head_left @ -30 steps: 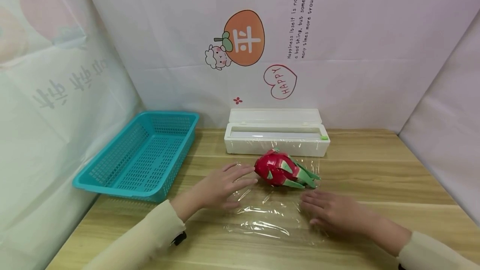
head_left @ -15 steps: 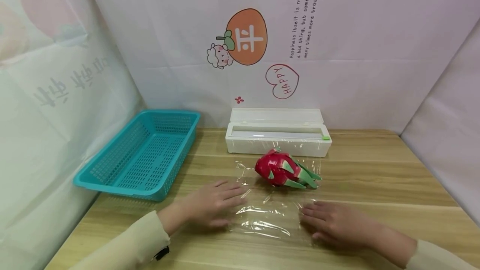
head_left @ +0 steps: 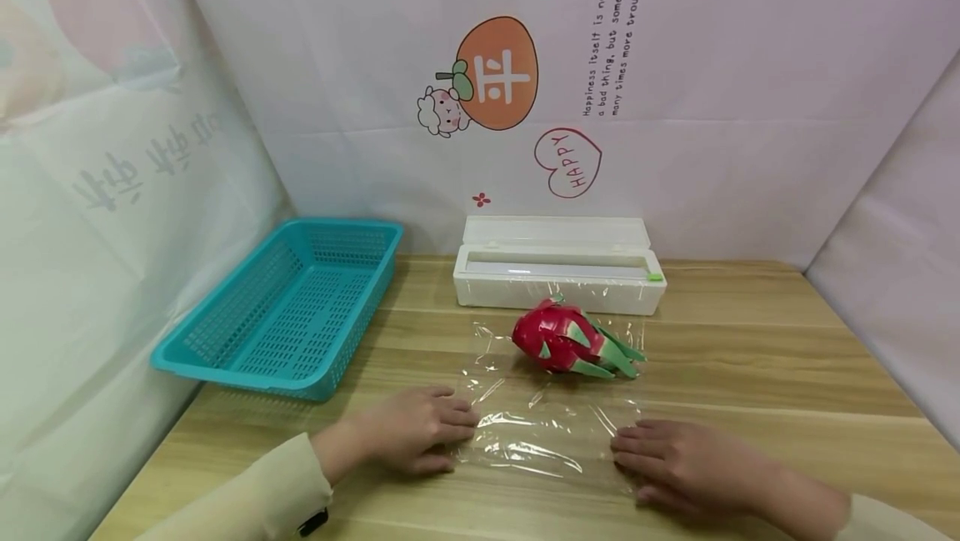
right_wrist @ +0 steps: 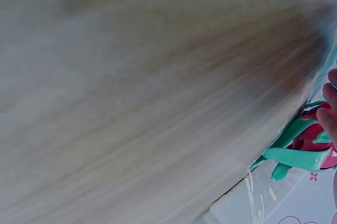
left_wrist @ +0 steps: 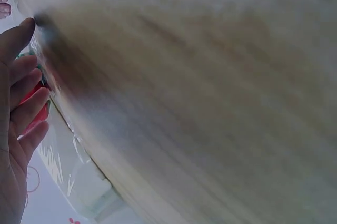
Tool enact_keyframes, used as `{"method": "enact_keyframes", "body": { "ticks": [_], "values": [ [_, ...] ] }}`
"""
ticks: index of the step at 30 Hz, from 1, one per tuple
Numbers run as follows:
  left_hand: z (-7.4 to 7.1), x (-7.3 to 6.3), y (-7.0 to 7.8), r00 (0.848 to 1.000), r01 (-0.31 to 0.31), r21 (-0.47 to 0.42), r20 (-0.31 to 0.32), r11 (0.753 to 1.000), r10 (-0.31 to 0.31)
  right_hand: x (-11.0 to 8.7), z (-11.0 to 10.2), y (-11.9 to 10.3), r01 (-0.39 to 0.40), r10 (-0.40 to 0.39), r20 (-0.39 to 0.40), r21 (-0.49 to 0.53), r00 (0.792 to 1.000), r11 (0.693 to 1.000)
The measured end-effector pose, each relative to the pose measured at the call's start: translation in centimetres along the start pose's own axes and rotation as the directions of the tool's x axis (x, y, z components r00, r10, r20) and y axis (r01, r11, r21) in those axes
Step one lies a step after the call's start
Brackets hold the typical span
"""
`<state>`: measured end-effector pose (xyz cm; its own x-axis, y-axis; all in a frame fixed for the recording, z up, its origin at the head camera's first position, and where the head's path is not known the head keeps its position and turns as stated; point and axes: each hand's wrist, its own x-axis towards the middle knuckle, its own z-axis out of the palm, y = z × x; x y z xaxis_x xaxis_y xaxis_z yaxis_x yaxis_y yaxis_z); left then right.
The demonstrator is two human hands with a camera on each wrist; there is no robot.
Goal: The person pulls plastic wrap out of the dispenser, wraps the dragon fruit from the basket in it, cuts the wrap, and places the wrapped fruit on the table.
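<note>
A sheet of clear cling film (head_left: 536, 433) lies on the wooden table, its near part wrinkled and shiny. On its far half rests a red dragon fruit (head_left: 558, 337) with green scales pointing right. My left hand (head_left: 416, 430) is low over the table, fingertips at the film's left edge; the left wrist view shows its fingers (left_wrist: 29, 105) extended and slightly spread. At the near right corner of the film, my right hand (head_left: 686, 462) lies with relaxed fingers along the edge. Its fingers (right_wrist: 329, 97) show only partly in the right wrist view, overlapping the fruit.
Behind the fruit stands a white cling film box (head_left: 555, 291) with its lid raised and a green slider at its right end; film extends over its front. A blue perforated basket (head_left: 337, 358) sits at the left. White printed sheets (head_left: 360, 166) enclose the table.
My left hand has drawn back from beside the dragon fruit towards me along the film's left edge. My right hand has slid slightly nearer to me. The fruit stays in place.
</note>
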<state>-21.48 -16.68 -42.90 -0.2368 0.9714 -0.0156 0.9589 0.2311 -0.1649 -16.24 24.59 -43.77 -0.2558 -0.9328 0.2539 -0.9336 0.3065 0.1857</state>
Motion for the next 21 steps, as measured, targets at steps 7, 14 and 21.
{"method": "enact_keyframes", "body": {
  "ticks": [7,14,21],
  "values": [
    [0.3,-0.1,0.3,1.0,-0.005,0.002,0.006,1.0,0.005,-0.5,0.2,-0.4,-0.002,0.002,0.004,-0.01,1.0,1.0],
    [0.1,0.0,0.6,1.0,-0.004,0.015,0.009,1.0,0.004,-0.6,1.0,-0.3,0.009,-0.01,-0.029,-0.03,1.0,1.0],
    [0.1,0.2,0.9,1.0,-0.006,0.06,-0.002,0.998,0.006,-0.6,1.0,-0.5,-0.007,0.006,-0.037,-0.037,0.999,0.999]
  ]
}}
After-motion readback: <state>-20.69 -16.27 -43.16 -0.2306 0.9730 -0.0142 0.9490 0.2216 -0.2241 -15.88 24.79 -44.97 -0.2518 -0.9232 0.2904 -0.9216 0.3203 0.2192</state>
